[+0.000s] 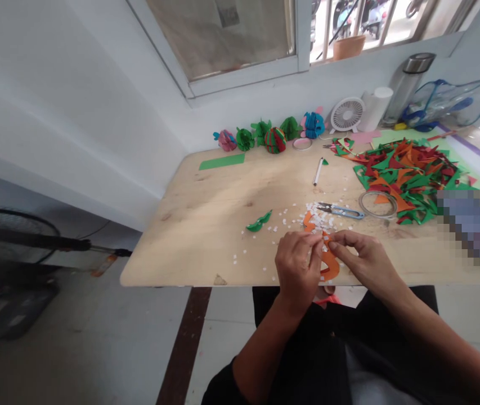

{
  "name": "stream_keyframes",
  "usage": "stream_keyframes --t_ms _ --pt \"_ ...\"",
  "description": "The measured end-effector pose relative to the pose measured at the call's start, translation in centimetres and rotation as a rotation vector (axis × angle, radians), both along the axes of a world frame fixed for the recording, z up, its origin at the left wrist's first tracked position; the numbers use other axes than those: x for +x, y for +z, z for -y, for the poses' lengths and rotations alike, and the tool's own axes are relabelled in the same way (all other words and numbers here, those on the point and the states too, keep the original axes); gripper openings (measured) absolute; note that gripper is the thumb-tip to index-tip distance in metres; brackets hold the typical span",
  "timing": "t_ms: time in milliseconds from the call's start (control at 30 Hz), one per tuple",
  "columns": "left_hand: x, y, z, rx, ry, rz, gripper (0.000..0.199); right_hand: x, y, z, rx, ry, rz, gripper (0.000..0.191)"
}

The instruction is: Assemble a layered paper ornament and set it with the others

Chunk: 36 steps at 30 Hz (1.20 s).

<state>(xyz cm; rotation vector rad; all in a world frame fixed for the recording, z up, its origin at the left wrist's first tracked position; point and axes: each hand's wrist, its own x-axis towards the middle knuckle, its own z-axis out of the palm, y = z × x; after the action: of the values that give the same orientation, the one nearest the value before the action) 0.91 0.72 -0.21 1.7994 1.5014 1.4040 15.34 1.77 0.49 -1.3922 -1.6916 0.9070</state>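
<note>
My left hand [299,265] is closed in a pinch near the table's front edge, over small white bits; what its fingertips hold is too small to name. Close beside it, my right hand [360,257] pinches at the upper part of a curved orange paper piece [331,266]. Another orange piece [308,221] lies just beyond my fingers among the scattered white bits [316,211]. Blue-handled snips [343,211] rest behind my right hand. Off to the left lies a green curled paper piece [259,221] with white spots.
A heap of red, green and orange scraps [412,171] fills the right side, with a tape ring [378,205] before it. Paper ornaments [275,140], a small fan [348,115] and a bottle [408,87] line the wall. A white pen [318,171] lies mid-table.
</note>
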Motion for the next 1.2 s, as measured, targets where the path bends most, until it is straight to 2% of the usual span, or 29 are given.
stream_keyframes --t_ms 67,167,400,567,700,933,1200 --pt "0.0 0.0 0.2 0.096 -0.026 -0.197 0.016 0.1 -0.1 0.2 0.016 0.005 0.037 0.023" --pt "-0.2 0.0 0.2 0.091 -0.076 -0.274 0.017 0.1 -0.1 0.4 0.044 0.024 0.067 0.019" --pt "-1.1 0.7 -0.4 -0.105 -0.179 -0.005 0.011 0.3 0.4 0.4 0.110 0.118 0.120 0.019" --pt "-1.3 1.4 -0.4 -0.239 -0.221 0.141 0.012 0.8 0.6 0.6 0.054 0.143 0.108 0.021" --pt "-1.1 1.4 0.0 -0.310 -0.202 0.217 0.012 1.0 0.6 0.9 0.009 0.147 0.088 0.021" --pt "-1.3 1.3 -0.2 -0.295 -0.218 0.210 0.011 1.0 0.4 0.6 -0.024 0.136 0.050 0.021" --pt "-2.0 2.0 -0.8 -0.294 -0.287 0.151 0.012 1.5 0.6 0.2 -0.095 0.216 0.039 0.027"
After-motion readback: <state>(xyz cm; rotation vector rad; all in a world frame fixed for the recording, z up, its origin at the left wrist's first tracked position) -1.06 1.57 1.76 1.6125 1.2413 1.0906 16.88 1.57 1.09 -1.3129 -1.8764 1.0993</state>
